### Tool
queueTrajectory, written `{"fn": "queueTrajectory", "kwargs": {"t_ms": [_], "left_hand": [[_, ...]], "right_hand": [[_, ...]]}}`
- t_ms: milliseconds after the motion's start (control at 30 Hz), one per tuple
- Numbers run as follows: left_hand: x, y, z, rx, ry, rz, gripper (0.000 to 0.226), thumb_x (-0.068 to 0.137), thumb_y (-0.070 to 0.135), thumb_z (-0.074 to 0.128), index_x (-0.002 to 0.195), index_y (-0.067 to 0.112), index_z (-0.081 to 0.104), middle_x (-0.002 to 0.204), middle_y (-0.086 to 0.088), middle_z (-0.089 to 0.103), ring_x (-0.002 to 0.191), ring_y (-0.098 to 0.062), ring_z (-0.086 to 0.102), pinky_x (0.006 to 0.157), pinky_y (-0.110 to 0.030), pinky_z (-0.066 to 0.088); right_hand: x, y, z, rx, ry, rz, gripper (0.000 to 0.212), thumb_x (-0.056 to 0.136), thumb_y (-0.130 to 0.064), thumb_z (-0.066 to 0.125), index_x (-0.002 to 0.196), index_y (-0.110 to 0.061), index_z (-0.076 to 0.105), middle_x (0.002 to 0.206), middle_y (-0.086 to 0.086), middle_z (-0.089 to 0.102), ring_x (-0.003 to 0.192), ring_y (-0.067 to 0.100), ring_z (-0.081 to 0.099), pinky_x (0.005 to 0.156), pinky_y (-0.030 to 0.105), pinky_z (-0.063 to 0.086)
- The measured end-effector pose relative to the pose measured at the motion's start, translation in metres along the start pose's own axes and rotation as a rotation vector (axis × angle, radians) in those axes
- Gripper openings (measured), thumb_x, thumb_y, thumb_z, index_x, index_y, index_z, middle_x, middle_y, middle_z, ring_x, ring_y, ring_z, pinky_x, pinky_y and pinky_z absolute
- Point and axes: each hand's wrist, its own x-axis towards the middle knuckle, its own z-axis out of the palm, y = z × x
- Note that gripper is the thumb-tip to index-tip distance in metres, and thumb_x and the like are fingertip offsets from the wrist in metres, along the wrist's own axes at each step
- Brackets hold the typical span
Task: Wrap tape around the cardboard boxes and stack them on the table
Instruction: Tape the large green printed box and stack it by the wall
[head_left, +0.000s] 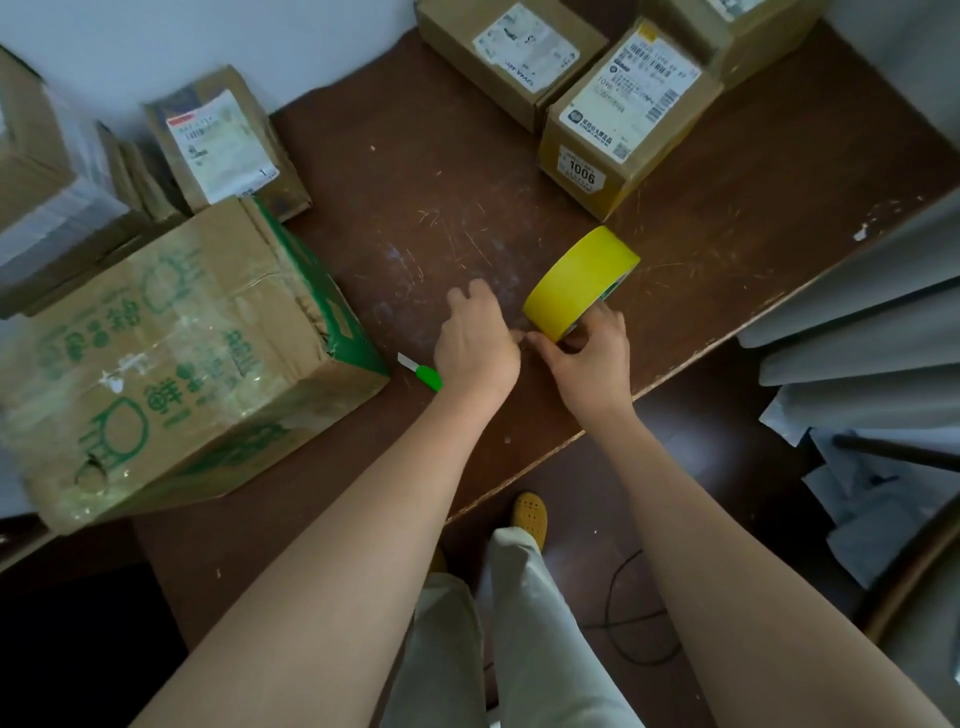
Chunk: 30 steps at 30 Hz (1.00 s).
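Note:
A yellow tape roll (579, 283) stands on edge on the brown table (415, 171). My right hand (589, 353) grips the roll's near side, thumb and fingers curled around it. My left hand (475, 340) sits just left of the roll with its fingertips at the roll's near edge, where the tape end seems to be; the pinch itself is hidden. A large cardboard box with green print (171, 364) lies at the table's left. Three smaller labelled cardboard boxes (618, 119) (511, 57) (737, 31) sit at the far right.
A green-handled cutter (423, 373) lies on the table just left of my left wrist. More boxes (223, 140) and flattened cardboard (57, 182) are stacked at the far left. The table's near edge runs diagonally past my right wrist. Papers lie on the floor at right.

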Motion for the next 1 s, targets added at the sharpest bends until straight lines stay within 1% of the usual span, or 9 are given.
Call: {"fn": "queueTrajectory", "kwargs": {"t_ms": [133, 200, 267, 333, 400, 600, 733, 867, 1000], "left_hand": [[-0.021, 0.006, -0.03, -0.069, 0.08, 0.218, 0.026, 0.096, 0.024, 0.061, 0.119, 0.014, 0.055, 0.118, -0.006, 0.06, 0.106, -0.026, 0.062, 0.084, -0.04, 0.054], [-0.03, 0.003, -0.051, -0.104, 0.162, 0.323, 0.018, 0.097, 0.021, 0.058, 0.114, 0.015, 0.058, 0.109, -0.003, 0.064, 0.097, -0.022, 0.064, 0.079, -0.039, 0.055], [-0.037, -0.002, -0.075, -0.162, 0.238, 0.408, 0.012, 0.097, 0.017, 0.056, 0.109, 0.014, 0.059, 0.102, -0.003, 0.064, 0.084, -0.021, 0.066, 0.071, -0.041, 0.057], [-0.041, -0.012, -0.1, -0.254, 0.309, 0.456, 0.008, 0.096, 0.014, 0.055, 0.102, 0.012, 0.06, 0.095, -0.003, 0.063, 0.072, -0.024, 0.066, 0.064, -0.046, 0.056], [-0.041, -0.028, -0.124, -0.273, 0.4, 0.458, 0.009, 0.094, 0.014, 0.055, 0.1, 0.013, 0.061, 0.091, 0.0, 0.062, 0.074, -0.022, 0.065, 0.07, -0.045, 0.055], [-0.034, -0.123, -0.188, -0.208, 0.621, 0.262, 0.017, 0.099, 0.023, 0.05, 0.105, 0.012, 0.061, 0.101, -0.002, 0.06, 0.087, -0.015, 0.056, 0.073, -0.026, 0.041], [-0.031, -0.197, -0.211, -0.057, 0.683, 0.028, 0.036, 0.103, 0.032, 0.039, 0.113, 0.004, 0.059, 0.12, -0.019, 0.053, 0.108, -0.037, 0.053, 0.093, -0.046, 0.041], [-0.026, -0.226, -0.211, 0.045, 0.524, -0.207, 0.056, 0.105, 0.043, 0.024, 0.124, 0.003, 0.058, 0.138, -0.02, 0.045, 0.13, -0.043, 0.035, 0.108, -0.058, 0.025], [-0.017, -0.245, -0.193, -0.03, 0.46, -0.175, 0.072, 0.103, 0.051, 0.011, 0.105, 0.006, 0.067, 0.116, -0.02, 0.063, 0.115, -0.043, 0.052, 0.101, -0.056, 0.038]], "right_hand": [[-0.012, -0.011, -0.002, -0.02, 0.077, 0.161, 0.042, 0.084, -0.019, 0.079, 0.119, -0.007, 0.06, 0.12, 0.009, 0.06, 0.115, 0.027, 0.046, 0.089, 0.028, 0.038], [-0.023, -0.025, 0.0, 0.02, 0.159, 0.29, 0.046, 0.084, -0.014, 0.078, 0.123, -0.007, 0.055, 0.121, 0.009, 0.056, 0.118, 0.026, 0.046, 0.098, 0.034, 0.042], [-0.036, -0.04, 0.004, 0.067, 0.264, 0.36, 0.035, 0.084, -0.005, 0.072, 0.113, -0.006, 0.053, 0.109, 0.009, 0.054, 0.11, 0.028, 0.049, 0.095, 0.039, 0.044], [-0.047, -0.056, 0.011, 0.107, 0.322, 0.355, 0.024, 0.085, -0.001, 0.065, 0.103, -0.008, 0.05, 0.1, 0.006, 0.051, 0.104, 0.029, 0.05, 0.088, 0.034, 0.042], [-0.054, -0.072, 0.02, 0.136, 0.294, 0.313, 0.02, 0.088, -0.001, 0.06, 0.1, -0.012, 0.048, 0.098, 0.004, 0.05, 0.103, 0.028, 0.05, 0.086, 0.034, 0.041], [-0.062, -0.135, 0.057, 0.155, 0.167, -0.001, 0.011, 0.097, -0.016, 0.058, 0.107, -0.012, 0.061, 0.106, 0.004, 0.057, 0.105, 0.024, 0.054, 0.094, 0.04, 0.045], [-0.071, -0.177, 0.076, 0.117, 0.122, -0.195, 0.03, 0.102, -0.026, 0.053, 0.126, -0.01, 0.059, 0.124, 0.007, 0.057, 0.116, 0.024, 0.048, 0.096, 0.028, 0.035], [-0.077, -0.2, 0.096, -0.069, 0.083, -0.278, 0.05, 0.103, -0.041, 0.044, 0.145, -0.015, 0.046, 0.147, 0.006, 0.045, 0.131, 0.025, 0.041, 0.101, 0.039, 0.037], [-0.08, -0.213, 0.116, -0.291, 0.004, -0.241, 0.064, 0.102, -0.055, 0.035, 0.153, -0.016, 0.035, 0.158, 0.003, 0.034, 0.138, 0.026, 0.035, 0.104, 0.047, 0.038]]}}
